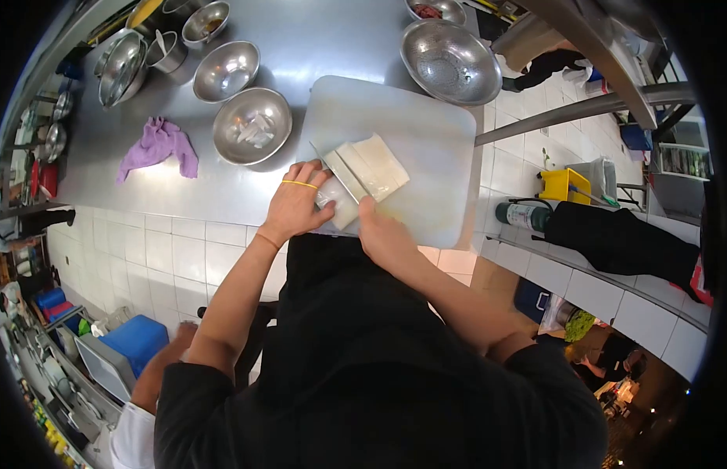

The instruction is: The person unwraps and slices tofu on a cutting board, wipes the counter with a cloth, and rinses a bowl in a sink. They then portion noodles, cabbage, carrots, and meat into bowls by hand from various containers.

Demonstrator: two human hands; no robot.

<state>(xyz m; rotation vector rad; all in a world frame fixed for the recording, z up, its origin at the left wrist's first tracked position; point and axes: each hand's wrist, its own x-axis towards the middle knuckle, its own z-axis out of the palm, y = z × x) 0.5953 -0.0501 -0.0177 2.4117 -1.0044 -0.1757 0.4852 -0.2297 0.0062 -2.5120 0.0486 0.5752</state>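
Two hands are working over a white cutting board [442,180] at the near edge of the tabletop [324,39]. The right hand's [383,230] grip is clamping the handle of a knife [345,177], its blade standing against a pale block [381,160] toward the board's near edge. The left hand [293,205] is touching the pale piece beside the blade, thumb and fingers apart. The board is extending rightward, giving room; a bowl [237,148] is sitting just beside its left edge.
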